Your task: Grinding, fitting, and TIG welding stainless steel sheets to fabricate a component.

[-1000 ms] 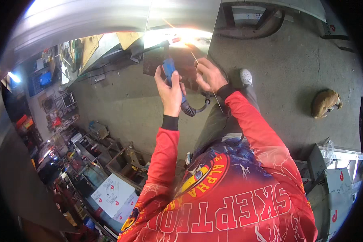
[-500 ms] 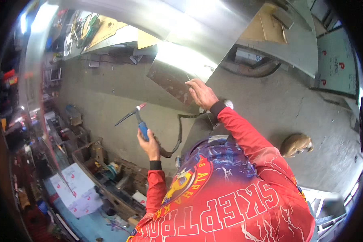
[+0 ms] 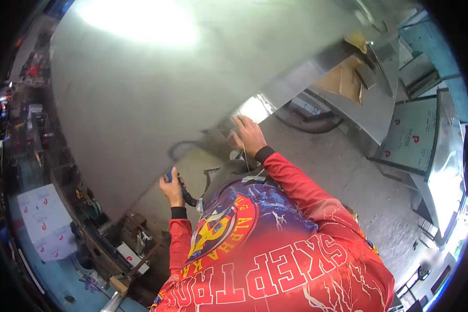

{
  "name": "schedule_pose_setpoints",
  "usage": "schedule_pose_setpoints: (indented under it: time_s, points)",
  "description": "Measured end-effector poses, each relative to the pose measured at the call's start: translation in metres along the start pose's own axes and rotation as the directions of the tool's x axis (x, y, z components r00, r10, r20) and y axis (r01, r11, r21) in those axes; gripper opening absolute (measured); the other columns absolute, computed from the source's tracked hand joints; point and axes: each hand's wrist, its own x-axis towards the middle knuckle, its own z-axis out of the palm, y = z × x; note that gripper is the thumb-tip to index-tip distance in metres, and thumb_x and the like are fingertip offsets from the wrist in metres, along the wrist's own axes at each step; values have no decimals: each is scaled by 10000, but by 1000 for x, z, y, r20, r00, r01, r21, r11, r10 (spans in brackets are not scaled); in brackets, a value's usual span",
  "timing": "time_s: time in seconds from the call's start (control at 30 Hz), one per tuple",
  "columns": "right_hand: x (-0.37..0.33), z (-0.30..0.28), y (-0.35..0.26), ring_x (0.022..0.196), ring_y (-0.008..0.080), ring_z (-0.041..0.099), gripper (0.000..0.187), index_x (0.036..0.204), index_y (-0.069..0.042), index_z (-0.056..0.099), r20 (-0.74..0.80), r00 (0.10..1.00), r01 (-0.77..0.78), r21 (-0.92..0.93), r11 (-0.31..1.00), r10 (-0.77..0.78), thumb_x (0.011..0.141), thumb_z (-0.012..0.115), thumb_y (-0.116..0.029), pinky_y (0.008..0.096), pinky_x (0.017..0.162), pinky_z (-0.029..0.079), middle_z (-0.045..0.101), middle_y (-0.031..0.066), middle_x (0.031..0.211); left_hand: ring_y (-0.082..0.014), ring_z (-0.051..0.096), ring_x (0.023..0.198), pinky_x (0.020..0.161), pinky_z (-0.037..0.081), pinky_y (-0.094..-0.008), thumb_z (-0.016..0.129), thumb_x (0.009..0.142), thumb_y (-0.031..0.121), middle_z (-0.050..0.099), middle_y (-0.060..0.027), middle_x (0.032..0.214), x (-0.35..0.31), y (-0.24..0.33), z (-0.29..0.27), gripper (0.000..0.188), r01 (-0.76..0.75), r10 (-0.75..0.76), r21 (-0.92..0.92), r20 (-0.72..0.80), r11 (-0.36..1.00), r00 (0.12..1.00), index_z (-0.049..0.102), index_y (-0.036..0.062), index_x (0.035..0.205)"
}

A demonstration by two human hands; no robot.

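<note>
My left hand (image 3: pixel 173 189) is closed round the blue handle of a TIG welding torch (image 3: pixel 169 175). Its head is hidden by a large grey, shiny metal sheet (image 3: pixel 156 99) that fills the upper left and middle. From the torch a black hose runs down beside my body. My right hand (image 3: pixel 250 136) is at the sheet's lower edge, near a bright strip of metal (image 3: pixel 257 107). Between its bent fingers it has a thin filler rod (image 3: pixel 245 154), whose lower end hangs toward my lap. The rod's other end cannot be made out.
A grey workbench (image 3: pixel 372 112) with brown cardboard (image 3: pixel 343 78) stands at the far right. Beyond it is a film-covered panel (image 3: pixel 413 135). At lower left, a blue table (image 3: pixel 83 291) carries a white printed sheet (image 3: pixel 47 221), beside a cluttered rack (image 3: pixel 140 234).
The metal sheet now covers much more of the view and hides the torch head, which was in plain sight before. Both hands appear lower and farther left; each keeps its hold.
</note>
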Motion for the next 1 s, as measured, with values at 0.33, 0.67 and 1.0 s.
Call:
schedule_pose_setpoints:
  time_s: [0.33, 0.67, 1.0]
  points:
    - [-23, 36, 28, 1294, 317, 518, 604, 1414, -20, 494, 63, 998, -16, 88, 996, 10, 869, 684, -199, 419, 1036, 417, 554, 172, 1338, -95, 577, 585, 493, 460, -252, 650, 994, 241, 602, -15, 794, 130, 2, -75, 337, -245, 234, -98, -112, 965, 966, 578, 15, 1233]
    - [103, 95, -189, 1208, 357, 603, 622, 1396, -4, 521, 34, 994, -107, 596, 795, 108, 902, 736, -316, 410, 1042, 461, 580, 230, 1340, -94, 515, 659, 599, 462, -265, 616, 1029, 255, 526, 11, 802, 165, 174, -3, 194, -123, 332, -704, 167, 699, 928, 533, 81, 1049]
    - [182, 114, -284, 915, 185, 611, 384, 1131, 16, 611, 15, 990, -99, 776, 623, 138, 837, 793, -151, 338, 825, 497, 625, 86, 1008, -136, 605, 907, 815, 530, -308, 629, 1020, 257, 621, -71, 1058, 235, 270, -85, 459, -753, 798, -388, 530, 531, 289, 503, 10, 1386]
